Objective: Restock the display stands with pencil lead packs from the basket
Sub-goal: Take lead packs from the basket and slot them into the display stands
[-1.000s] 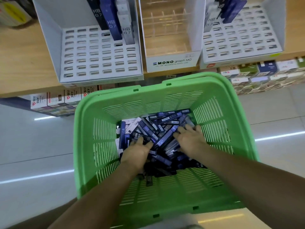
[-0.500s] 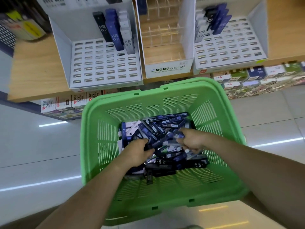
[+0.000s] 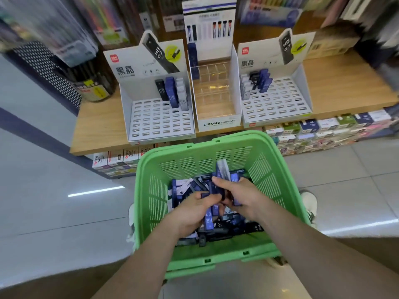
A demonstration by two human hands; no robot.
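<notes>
Now left hand and right hand each clutch several packs at middle of basket; risk: overfull, fanned grip may shed packs before stand.

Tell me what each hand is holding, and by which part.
The left hand pinches blue pencil lead packs near one end. The right hand grips a bunch of packs around their lower halves, tops sticking up, over the green basket.

A stationery shop: stocked display stands on a shelf.
</notes>
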